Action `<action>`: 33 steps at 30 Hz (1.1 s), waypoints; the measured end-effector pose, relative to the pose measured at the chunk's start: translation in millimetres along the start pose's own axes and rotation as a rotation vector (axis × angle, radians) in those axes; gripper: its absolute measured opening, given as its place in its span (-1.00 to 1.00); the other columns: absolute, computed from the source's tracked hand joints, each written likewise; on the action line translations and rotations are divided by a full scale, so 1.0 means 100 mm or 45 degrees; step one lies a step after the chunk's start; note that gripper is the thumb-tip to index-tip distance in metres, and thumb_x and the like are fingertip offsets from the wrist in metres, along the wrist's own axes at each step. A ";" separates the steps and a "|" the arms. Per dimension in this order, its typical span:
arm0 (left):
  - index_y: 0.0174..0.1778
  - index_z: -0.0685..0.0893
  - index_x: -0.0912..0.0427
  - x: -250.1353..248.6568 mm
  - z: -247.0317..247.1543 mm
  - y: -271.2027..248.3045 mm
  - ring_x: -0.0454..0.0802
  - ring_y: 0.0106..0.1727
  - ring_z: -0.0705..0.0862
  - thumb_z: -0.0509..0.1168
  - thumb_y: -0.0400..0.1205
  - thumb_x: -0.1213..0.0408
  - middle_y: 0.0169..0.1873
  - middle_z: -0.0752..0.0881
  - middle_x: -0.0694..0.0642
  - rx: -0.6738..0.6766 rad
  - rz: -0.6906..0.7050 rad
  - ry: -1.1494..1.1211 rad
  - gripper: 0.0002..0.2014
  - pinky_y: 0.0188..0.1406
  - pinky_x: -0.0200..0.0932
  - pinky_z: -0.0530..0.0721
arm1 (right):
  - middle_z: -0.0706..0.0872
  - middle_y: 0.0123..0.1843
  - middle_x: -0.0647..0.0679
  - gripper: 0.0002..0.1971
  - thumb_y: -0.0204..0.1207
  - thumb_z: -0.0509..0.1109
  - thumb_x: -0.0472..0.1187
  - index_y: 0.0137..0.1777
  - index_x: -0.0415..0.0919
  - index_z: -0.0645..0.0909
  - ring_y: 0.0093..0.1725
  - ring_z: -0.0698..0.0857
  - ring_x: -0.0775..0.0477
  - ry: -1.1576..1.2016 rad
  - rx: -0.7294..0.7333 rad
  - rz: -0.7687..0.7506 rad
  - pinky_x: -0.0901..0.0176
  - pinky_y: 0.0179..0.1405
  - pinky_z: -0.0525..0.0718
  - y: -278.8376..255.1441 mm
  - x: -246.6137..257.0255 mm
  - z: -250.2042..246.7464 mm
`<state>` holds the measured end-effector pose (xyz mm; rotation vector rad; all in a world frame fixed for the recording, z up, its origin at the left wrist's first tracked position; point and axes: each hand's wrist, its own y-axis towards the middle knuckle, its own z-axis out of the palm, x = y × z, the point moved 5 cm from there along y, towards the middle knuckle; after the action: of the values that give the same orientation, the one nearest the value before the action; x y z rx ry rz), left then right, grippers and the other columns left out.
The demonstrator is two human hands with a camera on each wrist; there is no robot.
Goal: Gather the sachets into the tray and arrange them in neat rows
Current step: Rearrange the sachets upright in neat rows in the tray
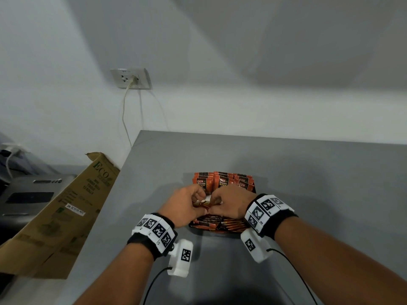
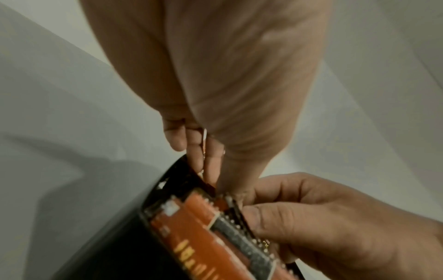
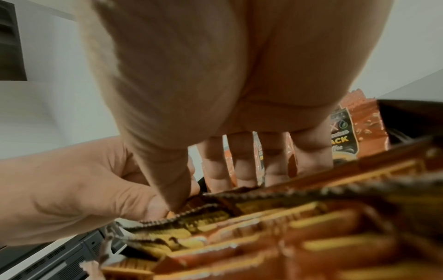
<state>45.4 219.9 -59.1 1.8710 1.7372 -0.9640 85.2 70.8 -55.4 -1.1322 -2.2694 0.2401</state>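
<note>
Over tray (image 1: 253, 190) | left hand (image 1: 185, 205), right hand (image 1: 231, 205) both pinch sachets (image 1: 203, 204)

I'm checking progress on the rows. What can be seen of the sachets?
The sachets are glossy orange packets with dark serrated ends and "D2X" and "BLACK" print. Several stand upright at the far end of the black tray; others lie flat near the wrists. The left hand and right hand pinch some between them.

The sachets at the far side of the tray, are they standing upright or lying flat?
Upright. The far sachets stand on edge in rows, printed fronts facing the camera, while the near sachets lie flat.
</note>
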 end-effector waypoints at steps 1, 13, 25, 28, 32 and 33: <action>-0.01 0.64 -0.05 0.01 0.00 0.00 -0.22 0.00 0.68 0.61 0.43 0.27 -0.07 0.72 -0.13 -0.006 0.003 0.002 -0.67 -0.02 -0.46 0.57 | 0.80 0.14 -0.01 -0.58 0.59 0.38 0.16 0.27 -0.10 0.74 0.09 0.74 -0.01 -0.014 -0.005 -0.006 0.01 0.17 0.73 0.01 0.02 -0.01; 0.04 0.62 -0.09 0.03 -0.02 0.02 -0.23 0.07 0.65 0.45 0.51 0.44 0.00 0.70 -0.16 -0.019 0.055 0.078 -0.66 0.06 -0.53 0.51 | 0.67 -0.18 0.03 -0.75 0.72 0.19 -0.03 0.07 -0.11 0.67 -0.21 0.67 -0.01 -0.087 -0.008 -0.037 -0.01 -0.09 0.73 0.06 0.08 -0.05; 0.22 0.58 -0.08 -0.05 -0.20 -0.04 -0.37 0.15 0.59 0.55 0.51 0.28 0.08 0.66 -0.22 -0.323 -0.030 -0.226 -0.57 0.10 -0.40 0.54 | 0.74 -0.11 -0.01 -0.81 0.72 0.22 -0.21 0.08 -0.10 0.69 -0.18 0.71 -0.02 -0.007 -0.236 -0.047 -0.01 -0.05 0.76 -0.09 0.13 -0.24; 0.30 0.50 -0.04 0.00 -0.29 -0.07 -0.22 0.24 0.63 0.64 0.42 0.24 0.19 0.68 -0.10 -0.448 -0.142 -0.609 -0.40 0.22 -0.22 0.59 | 0.78 -0.15 0.00 -0.86 0.71 0.28 -0.15 0.03 -0.13 0.67 -0.20 0.76 0.00 0.300 -0.379 -0.018 0.11 -0.15 0.73 -0.22 0.05 -0.49; 0.34 0.60 0.31 -0.25 0.04 -0.04 0.18 0.12 0.76 0.61 0.32 0.07 0.19 0.74 0.32 -0.248 -0.264 -1.466 -0.30 0.20 0.12 0.71 | 0.85 -0.05 -0.24 -0.88 0.60 0.43 -0.15 0.03 -0.17 0.70 -0.06 0.83 -0.40 1.205 -0.362 -0.034 -0.30 0.06 0.79 -0.28 0.04 -0.40; 0.26 0.67 0.37 -0.38 0.12 -0.04 0.23 0.04 0.77 0.53 0.45 0.11 0.11 0.75 0.38 -0.145 -0.277 -1.668 -0.45 0.13 0.14 0.72 | 0.84 -0.05 -0.25 -0.93 0.59 0.44 -0.21 0.01 -0.15 0.72 -0.06 0.81 -0.42 1.365 -0.349 -0.023 -0.37 0.13 0.73 -0.29 0.08 -0.34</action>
<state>39.9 185.0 -39.1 0.5796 1.0725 -1.5859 81.6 55.4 -12.6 -1.0039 -1.3547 -0.5799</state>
